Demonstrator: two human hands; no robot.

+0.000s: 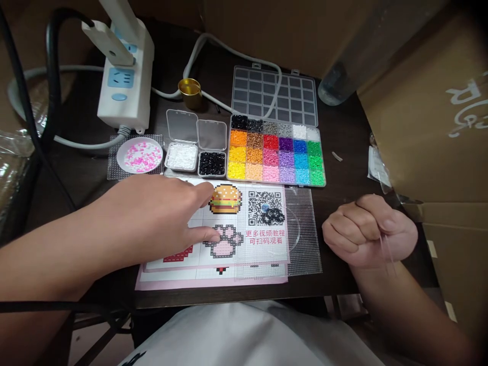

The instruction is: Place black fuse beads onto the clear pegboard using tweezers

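My left hand (163,218) reaches over the printed pattern sheet (224,256), palm down, with thumb and index finger apart and nothing visible between them. Its thumb tip is at the pink paw picture (223,247); the index finger points towards the burger picture (225,199). A clear pegboard (305,229) overlaps the sheet's right part. A patch of black beads (272,216) sits over the QR code. On the right, my right hand (368,231) is closed in a fist, palm side up. From it sticks a thin, pinkish, two-stranded thing (387,254), whose kind I cannot make out.
A divided box of coloured beads (276,152) lies open behind the sheet. Beside it are boxes of white beads (181,156) and black beads (212,163), and a dish of pink and white beads (139,155). A power strip (127,81), gold cup (189,92) and cardboard (434,127) stand around.
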